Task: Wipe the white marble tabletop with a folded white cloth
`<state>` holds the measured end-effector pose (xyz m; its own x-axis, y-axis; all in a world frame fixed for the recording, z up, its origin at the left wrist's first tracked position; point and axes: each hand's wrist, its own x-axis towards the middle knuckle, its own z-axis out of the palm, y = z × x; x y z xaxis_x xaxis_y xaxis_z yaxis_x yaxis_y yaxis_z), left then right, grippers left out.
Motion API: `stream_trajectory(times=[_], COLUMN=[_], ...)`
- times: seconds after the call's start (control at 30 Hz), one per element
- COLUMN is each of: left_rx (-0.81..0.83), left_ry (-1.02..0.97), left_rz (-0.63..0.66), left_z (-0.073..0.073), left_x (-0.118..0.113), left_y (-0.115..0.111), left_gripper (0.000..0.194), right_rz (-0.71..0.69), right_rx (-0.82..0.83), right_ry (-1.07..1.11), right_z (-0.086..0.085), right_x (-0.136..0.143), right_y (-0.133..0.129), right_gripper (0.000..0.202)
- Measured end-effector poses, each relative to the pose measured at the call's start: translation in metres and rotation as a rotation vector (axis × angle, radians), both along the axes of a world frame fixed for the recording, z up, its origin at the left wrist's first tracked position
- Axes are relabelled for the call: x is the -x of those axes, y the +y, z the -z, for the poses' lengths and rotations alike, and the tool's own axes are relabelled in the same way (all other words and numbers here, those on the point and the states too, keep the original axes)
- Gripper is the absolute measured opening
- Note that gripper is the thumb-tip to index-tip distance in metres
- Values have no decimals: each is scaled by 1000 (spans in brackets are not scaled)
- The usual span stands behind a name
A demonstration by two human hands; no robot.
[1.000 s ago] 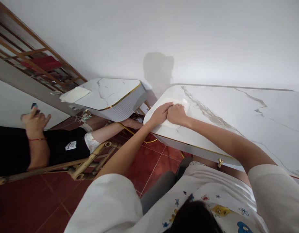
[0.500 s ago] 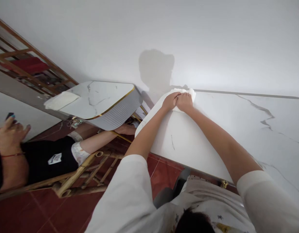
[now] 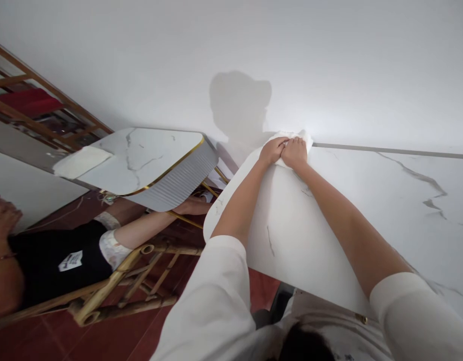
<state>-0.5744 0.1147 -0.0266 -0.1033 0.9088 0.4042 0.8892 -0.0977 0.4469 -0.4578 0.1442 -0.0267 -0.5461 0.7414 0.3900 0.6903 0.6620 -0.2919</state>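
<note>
A white cloth (image 3: 307, 138) lies bunched against the far edge of the white marble-patterned table (image 3: 374, 210), close to the wall. My left hand (image 3: 272, 151) presses on its left part with the fingers curled. Right beside it, touching, my right hand (image 3: 295, 153) bears down on the cloth too, fingers folded over it. Both arms are stretched out over the tabletop. Part of the cloth is hidden under my hands.
A smaller marble-patterned table (image 3: 156, 150) with a gold trim stands at the left, a white folded cloth (image 3: 84, 161) on its corner. Another person (image 3: 61, 255) sits on a bamboo chair (image 3: 118, 286) at the left. The wall (image 3: 347, 75) rises behind both tables.
My hands and the cloth have slid a little to the right along the table's wall edge. The view has shifted slightly. The seated person's hand at the left has dropped lower.
</note>
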Motion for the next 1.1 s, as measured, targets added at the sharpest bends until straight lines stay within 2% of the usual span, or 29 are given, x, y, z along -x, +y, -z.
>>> stream_trajectory(times=[0.2, 0.47, 0.6, 0.7, 0.9, 1.0, 1.1], left_rx=[23, 24, 37, 42, 194, 255, 268], left_ry=[60, 93, 124, 164, 284, 329, 314], left_rz=[39, 66, 30, 30, -48, -8, 25], left_z=[-2, 0, -1, -4, -18, -26, -26], left_x=[-12, -32, -43, -54, -70, -72, -74], left_y=[-17, -71, -108, -147, -223, -248, -266], left_gripper=[46, 46, 45, 45, 50, 50, 51], right_rz=[30, -13, -14, -64, -164, -199, -258], right_rx=[-40, -89, -72, -66, -14, 64, 79], right_ry=[-34, -103, -120, -147, -257, -341, -354], right_z=[1, 2, -2, -6, -23, -33, -37], right_x=[-13, -38, -49, -61, -79, -82, -89], right_y=[-20, -75, -111, -145, -213, -239, -257], right_gripper=[51, 52, 53, 53, 55, 54, 54])
